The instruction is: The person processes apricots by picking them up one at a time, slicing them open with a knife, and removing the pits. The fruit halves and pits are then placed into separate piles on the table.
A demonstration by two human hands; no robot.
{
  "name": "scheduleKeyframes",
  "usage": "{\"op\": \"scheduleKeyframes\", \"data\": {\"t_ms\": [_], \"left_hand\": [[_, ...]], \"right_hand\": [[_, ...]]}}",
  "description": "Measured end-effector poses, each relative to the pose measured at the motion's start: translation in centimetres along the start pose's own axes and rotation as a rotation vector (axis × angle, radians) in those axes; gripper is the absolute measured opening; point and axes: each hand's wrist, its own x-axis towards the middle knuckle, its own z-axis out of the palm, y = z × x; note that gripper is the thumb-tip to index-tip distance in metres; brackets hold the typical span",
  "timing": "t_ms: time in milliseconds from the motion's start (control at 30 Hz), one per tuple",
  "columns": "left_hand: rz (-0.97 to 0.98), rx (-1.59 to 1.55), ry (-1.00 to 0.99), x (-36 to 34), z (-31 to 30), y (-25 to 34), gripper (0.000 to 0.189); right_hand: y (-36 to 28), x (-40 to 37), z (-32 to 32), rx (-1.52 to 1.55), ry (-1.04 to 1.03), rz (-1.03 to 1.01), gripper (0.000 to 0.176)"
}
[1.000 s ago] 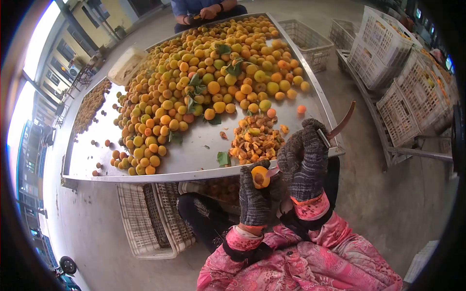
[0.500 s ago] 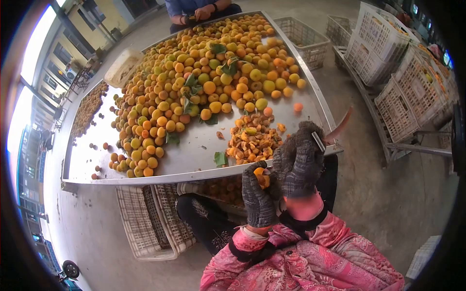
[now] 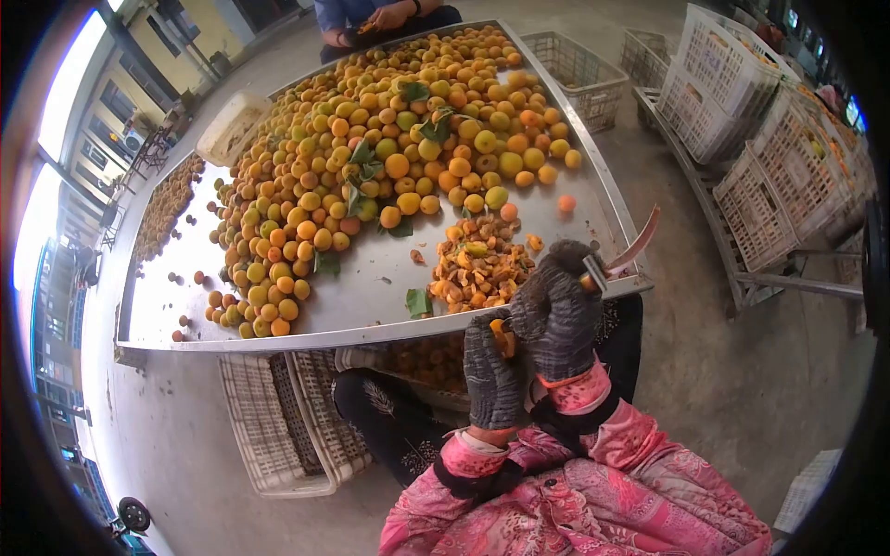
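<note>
My left hand (image 3: 489,382), in a dark grey knitted glove, is closed around an apricot (image 3: 503,339) just in front of the table's near edge. Only a strip of orange flesh shows between the fingers. Beside it, my gloved right hand (image 3: 559,320) grips a curved knife (image 3: 638,245), whose blade points up and right, away from the fruit. The right thumb side lies close to the apricot; whether it touches is hidden. Just beyond my hands, a heap of cut apricot pieces (image 3: 477,269) sits on the metal table (image 3: 375,289). Whole apricots (image 3: 315,185) cover much of the tabletop.
A raised rim edges the table. Plastic crates (image 3: 278,431) stand below it on the left, with a fruit-filled crate (image 3: 422,361) under the near edge. Stacked crates (image 3: 714,88) rest on a cart at right. Across the table are another person's hands (image 3: 389,17).
My right hand has shifted slightly left, and the knife has turned so its blade shows broader and more curved. Less of the apricot shows in my left hand.
</note>
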Motion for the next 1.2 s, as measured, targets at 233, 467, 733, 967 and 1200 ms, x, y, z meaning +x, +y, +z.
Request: {"op": "scheduleKeyframes", "data": {"t_ms": [233,467,733,967,1200], "left_hand": [[-0.239,-0.246,0.026,0.4,0.2,-0.3,0.055],[-0.287,-0.332,-0.155,1.3,-1.8,0.6,0.049],[0.118,0.035,-0.424,2.0,-4.0,-0.7,0.046],[-0.598,-0.83,-0.419,1.3,-3.3,-0.4,0.048],[-0.794,-1.028,-0.038,2.0,-2.5,-0.1,0.038]], "right_hand": [[1.3,0.4,-1.1,-0.013,-0.085,-0.064,0.019],[1.7,2.4,-3.5,0.291,-0.408,0.223,0.03],[2.6,3.1,-4.6,0.167,-0.503,0.289,0.041],[3.6,2.0,-5.0,-0.377,-0.357,-0.056,0.038],[0.7,1.1,-2.4,0.238,-0.304,0.261,0.031]]}}
